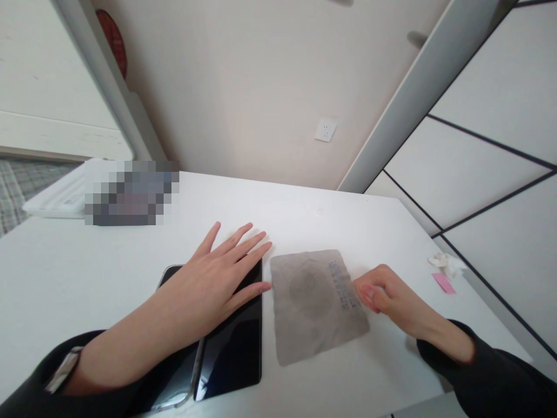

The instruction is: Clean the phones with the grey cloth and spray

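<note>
A grey cleaning cloth (304, 325) lies spread on the white table, with blue printed characters along its right side and a darker round patch in its middle. My right hand (378, 293) is closed in a pinch at the cloth's right edge; the exact grip is partly hidden by the fingers. To the left of the cloth, my left hand (230, 261) is flat with its fingers spread. Beneath that hand and forearm are two dark-screened devices side by side: a black tablet (237, 348) and another device with a clear rim (178, 386), partly covered by my arm.
At the table's (278, 203) far left are a white flat box (58, 197) and a blurred-out item (134, 194). Crumpled white tissue (448, 264) and a pink slip (443, 283) lie near the right edge. Behind, a wall carries a socket (326, 130).
</note>
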Demonstrator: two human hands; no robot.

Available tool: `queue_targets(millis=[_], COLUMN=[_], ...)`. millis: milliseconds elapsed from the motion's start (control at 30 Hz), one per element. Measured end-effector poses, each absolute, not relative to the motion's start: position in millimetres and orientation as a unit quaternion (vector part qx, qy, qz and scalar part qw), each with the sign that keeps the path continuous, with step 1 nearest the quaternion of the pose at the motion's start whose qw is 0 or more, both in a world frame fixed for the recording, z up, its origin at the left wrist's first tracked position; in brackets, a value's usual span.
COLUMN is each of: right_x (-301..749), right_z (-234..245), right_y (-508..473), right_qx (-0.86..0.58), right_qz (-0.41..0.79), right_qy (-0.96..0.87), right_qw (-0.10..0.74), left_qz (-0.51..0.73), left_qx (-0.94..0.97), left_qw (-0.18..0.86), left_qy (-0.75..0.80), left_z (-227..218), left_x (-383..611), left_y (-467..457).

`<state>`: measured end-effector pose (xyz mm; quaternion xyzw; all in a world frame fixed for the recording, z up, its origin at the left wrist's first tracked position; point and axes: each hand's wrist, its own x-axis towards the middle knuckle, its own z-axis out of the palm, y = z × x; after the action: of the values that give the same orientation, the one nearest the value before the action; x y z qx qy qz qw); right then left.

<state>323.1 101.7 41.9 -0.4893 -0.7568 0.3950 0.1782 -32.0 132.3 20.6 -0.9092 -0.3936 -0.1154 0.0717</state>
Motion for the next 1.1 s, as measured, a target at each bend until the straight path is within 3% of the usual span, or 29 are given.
queue_targets(millis=[433,633,900,1000,1100], right_x=[334,348,405,415,420], right_z=[35,37,8,-17,-31], right_y=[96,105,199,220,226], right_qx=[-0.493,-0.51,-0.533,-0.544,-0.559], right_qz=[0.385,0.35,0.235,0.222,0.216], right_qy=[-0.759,-0.731,-0.611,-0.577,-0.564], right_qw=[0.181,0.287,0.536,0.568,0.568], left_qz=[-0.116,-0.125,-0.104,-0.085,-0.076], left_qx=[-0.909,-0.906,-0.927,-0.94,-0.954], left_qw=[0.047,0.028,0.091,0.137,0.113], left_qy=[-0.398,-0.405,-0.35,-0.302,-0.268], left_z=[21,21,27,33,31], left_x=[-32,-33,-16,12,36], left_y=[134,133,120,102,88])
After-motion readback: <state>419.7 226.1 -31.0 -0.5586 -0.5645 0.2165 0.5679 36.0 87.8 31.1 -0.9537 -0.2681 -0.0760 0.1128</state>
